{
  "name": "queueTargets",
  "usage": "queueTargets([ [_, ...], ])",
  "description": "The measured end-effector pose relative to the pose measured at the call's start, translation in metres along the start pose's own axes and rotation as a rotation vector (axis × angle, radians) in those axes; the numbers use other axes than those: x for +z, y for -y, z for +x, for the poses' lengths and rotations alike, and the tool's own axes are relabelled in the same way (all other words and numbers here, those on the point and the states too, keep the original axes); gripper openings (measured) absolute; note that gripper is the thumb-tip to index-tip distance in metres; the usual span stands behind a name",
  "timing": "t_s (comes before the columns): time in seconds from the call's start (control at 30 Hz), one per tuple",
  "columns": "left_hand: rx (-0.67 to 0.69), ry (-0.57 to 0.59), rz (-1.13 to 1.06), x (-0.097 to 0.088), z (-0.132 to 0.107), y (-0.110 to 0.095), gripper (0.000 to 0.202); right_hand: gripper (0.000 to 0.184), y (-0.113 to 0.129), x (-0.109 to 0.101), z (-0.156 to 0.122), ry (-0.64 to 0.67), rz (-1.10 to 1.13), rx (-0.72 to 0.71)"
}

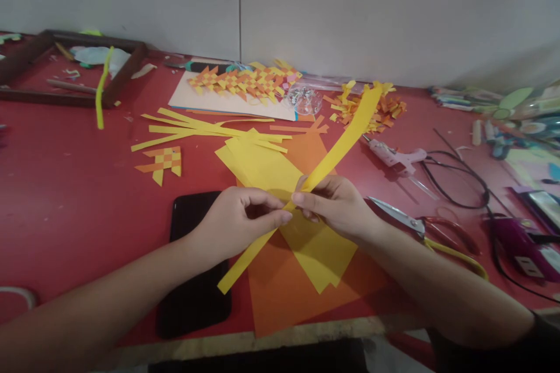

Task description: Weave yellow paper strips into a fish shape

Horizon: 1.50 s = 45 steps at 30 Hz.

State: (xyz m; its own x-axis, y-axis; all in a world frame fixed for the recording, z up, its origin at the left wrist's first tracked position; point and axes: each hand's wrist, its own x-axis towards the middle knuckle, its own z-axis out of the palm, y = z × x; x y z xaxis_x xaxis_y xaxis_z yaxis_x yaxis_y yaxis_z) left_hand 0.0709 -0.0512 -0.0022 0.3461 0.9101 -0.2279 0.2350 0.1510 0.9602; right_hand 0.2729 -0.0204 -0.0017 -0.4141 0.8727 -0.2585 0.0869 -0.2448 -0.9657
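Observation:
A long yellow paper strip (345, 134) runs slanted from the far right down to the near left. My left hand (238, 222) and my right hand (336, 205) both pinch it near its middle, fingertips almost touching. Under the hands lie a yellow sheet (315, 250) and an orange sheet (284, 291) on the red table (65, 186). A black phone (195, 297) lies beneath my left wrist.
Loose yellow strips (205, 127) and a small woven orange-yellow fish (164, 162) lie to the left. A row of woven pieces (245, 81) sits on white paper at the back. Scissors (420, 227), a pink glue gun (396, 158), cables and a wooden frame (65, 70) surround the work area.

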Motion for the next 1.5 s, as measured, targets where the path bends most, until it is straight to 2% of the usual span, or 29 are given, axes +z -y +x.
queueTargets([
  [0.37,0.006,0.051,-0.042,-0.002,0.0,0.002,0.024,0.035,-0.003,0.0,0.0,-0.043,-0.033,0.024],
  [0.67,-0.001,0.036,-0.066,-0.001,0.0,0.002,0.019,0.031,-0.002,-0.013,0.003,-0.08,0.033,-0.034],
  [0.87,0.051,0.098,-0.027,-0.001,-0.001,-0.003,0.024,0.027,-0.002,-0.005,0.0,-0.022,0.013,-0.041],
  [1.03,0.051,0.047,0.004,0.0,-0.001,-0.003,0.028,0.03,0.0,0.003,-0.003,0.012,-0.017,-0.014],
  [1.33,0.024,0.052,-0.052,0.0,0.0,-0.001,0.023,0.027,-0.007,-0.004,0.002,-0.046,0.065,-0.027],
  [1.5,0.034,0.038,-0.041,0.001,-0.001,-0.001,0.024,0.028,0.001,-0.002,0.002,-0.037,0.073,-0.009],
])
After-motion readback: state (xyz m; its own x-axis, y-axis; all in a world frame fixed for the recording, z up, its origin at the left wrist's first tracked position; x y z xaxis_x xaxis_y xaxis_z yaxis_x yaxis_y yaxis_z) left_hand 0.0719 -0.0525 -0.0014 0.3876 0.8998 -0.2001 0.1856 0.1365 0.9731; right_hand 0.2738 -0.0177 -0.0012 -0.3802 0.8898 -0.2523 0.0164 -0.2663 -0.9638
